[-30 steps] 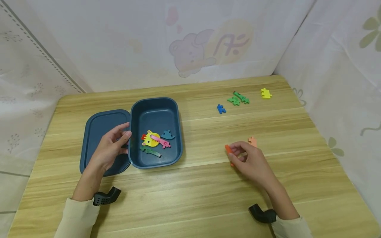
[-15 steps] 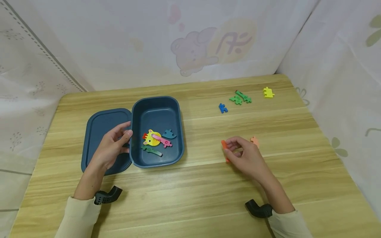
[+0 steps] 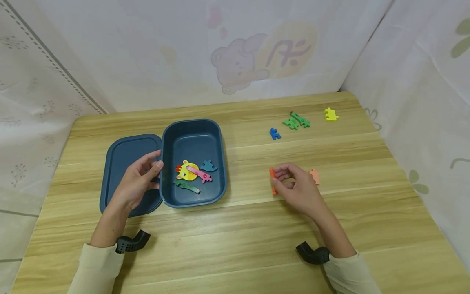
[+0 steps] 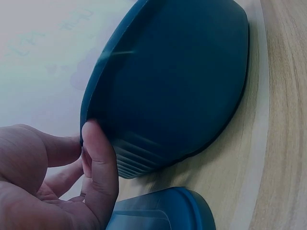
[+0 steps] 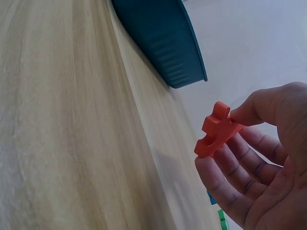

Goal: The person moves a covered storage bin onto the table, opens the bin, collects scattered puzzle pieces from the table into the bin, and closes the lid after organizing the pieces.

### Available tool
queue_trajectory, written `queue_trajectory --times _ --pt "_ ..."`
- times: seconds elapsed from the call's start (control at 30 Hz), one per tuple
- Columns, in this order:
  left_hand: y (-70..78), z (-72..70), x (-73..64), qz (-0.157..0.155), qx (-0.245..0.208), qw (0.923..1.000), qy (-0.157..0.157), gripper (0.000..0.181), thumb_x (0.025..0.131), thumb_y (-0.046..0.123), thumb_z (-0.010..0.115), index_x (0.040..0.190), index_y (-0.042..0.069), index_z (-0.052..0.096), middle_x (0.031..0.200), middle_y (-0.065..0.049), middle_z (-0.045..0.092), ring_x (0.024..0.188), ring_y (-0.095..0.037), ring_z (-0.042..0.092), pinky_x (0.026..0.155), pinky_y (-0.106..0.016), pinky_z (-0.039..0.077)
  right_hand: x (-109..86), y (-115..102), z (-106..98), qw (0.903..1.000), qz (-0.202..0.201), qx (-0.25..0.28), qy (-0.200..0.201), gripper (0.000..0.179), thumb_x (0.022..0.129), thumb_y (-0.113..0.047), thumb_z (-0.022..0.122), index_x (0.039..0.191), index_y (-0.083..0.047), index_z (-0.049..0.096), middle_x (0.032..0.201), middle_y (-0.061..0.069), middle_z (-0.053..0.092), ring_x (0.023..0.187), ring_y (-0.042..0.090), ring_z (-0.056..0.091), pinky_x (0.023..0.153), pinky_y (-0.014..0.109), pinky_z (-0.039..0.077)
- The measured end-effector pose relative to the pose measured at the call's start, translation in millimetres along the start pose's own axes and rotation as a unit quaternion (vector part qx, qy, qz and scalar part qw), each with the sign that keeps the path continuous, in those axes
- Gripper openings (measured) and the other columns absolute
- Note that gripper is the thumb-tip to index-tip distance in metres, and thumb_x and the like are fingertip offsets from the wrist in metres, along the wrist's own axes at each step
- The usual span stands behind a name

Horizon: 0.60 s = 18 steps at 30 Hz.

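My right hand [image 3: 299, 188] pinches an orange puzzle piece [image 5: 218, 132] between thumb and fingertips, standing on edge over the table to the right of the dark blue box [image 3: 194, 127]. The left hand [image 3: 137, 179] grips that box at its left rim, thumb and fingers at the edge in the left wrist view. Inside the box lie a yellow giraffe-head piece [image 3: 191, 174], a pink piece [image 3: 205, 177], a dark green piece [image 3: 188, 187] and a teal piece [image 3: 209, 165]. A light orange piece [image 3: 314, 176] rests just behind the right hand, partly hidden by it.
The box's lid [image 3: 128, 147] lies flat to its left, under the left hand. Toward the back right of the wooden table [image 3: 242, 245] are a blue piece [image 3: 274, 134], two green pieces [image 3: 301, 119] and a yellow piece [image 3: 331, 114]. Printed curtains [image 3: 147, 53] hang behind and beside the table.
The right hand has moved left toward the box, carrying the orange puzzle piece and leaving the light orange piece more exposed. The left hand stays at the box rim.
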State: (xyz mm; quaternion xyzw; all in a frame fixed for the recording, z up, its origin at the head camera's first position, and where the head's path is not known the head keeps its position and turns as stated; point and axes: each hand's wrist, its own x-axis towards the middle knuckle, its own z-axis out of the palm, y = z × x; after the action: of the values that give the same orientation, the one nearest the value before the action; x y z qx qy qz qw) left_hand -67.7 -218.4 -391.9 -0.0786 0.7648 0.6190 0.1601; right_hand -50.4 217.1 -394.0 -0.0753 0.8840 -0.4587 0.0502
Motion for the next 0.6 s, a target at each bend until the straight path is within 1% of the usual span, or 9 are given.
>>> queue_trajectory --times 0.23,0.47,0.6 --pt "-1.1 -0.1 0.3 0.004 0.002 1.0000 0.000 0.064 0.111 0.033 0.056 0.168 0.015 0.031 0.110 0.012 0.057 0.098 -0.009 0.054 0.072 -0.024 0.061 1.8 -0.4 1.4 1.0000 -0.001 0.008 -0.004 0.021 0.098 -0.011 0.074 0.118 -0.005 0.068 0.107 0.011 0.071 0.097 0.016 0.066 0.074 0.020 0.060" --pt "-1.9 -0.5 -0.1 0.003 0.002 1.0000 0.001 0.064 0.111 0.032 0.056 0.168 0.015 0.031 0.110 0.012 0.057 0.098 -0.009 0.054 0.072 -0.023 0.061 6.1 -4.1 0.3 0.9997 0.012 0.021 -0.009 0.022 0.101 -0.014 0.072 0.120 -0.006 0.067 0.110 0.011 0.070 0.100 0.017 0.065 0.074 0.021 0.057" --pt "-2.0 -0.6 -0.3 0.003 0.002 1.0000 0.002 0.064 0.111 0.032 0.056 0.167 0.015 0.032 0.110 0.011 0.057 0.097 -0.009 0.054 0.072 -0.024 0.061 9.0 -6.4 -0.6 0.9992 0.017 0.035 -0.012 0.023 0.101 -0.016 0.072 0.121 -0.006 0.066 0.111 0.012 0.069 0.102 0.017 0.065 0.075 0.020 0.058"
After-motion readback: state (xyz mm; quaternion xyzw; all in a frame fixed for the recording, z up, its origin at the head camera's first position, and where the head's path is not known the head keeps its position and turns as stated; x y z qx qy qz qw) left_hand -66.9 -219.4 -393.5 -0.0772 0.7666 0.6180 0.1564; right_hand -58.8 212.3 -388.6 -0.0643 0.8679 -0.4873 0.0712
